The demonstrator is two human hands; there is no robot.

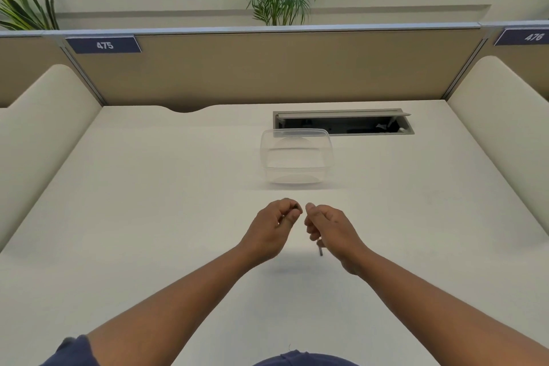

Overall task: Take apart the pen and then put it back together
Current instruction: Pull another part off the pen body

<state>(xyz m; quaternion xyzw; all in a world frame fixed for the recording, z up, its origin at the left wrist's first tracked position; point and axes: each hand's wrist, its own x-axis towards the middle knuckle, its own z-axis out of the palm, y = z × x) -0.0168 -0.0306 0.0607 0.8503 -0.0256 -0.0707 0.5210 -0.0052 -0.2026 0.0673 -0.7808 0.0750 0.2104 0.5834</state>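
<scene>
Pen part (320, 249): thin dark piece poking down below right hand (329, 226), centre of frame, above desk (148, 187). Right hand fingers curled round it, rest of piece hidden. Left hand (273, 226) just beside, apart from right; thumb and fingers pinch small dark bit (294, 212), too small to identify. Clear plastic container (295, 156) beyond hands, upper centre. Open cable tray (341, 123) behind it. Beige partition (267, 68) at top, label "475" (104, 44) upper left.
</scene>
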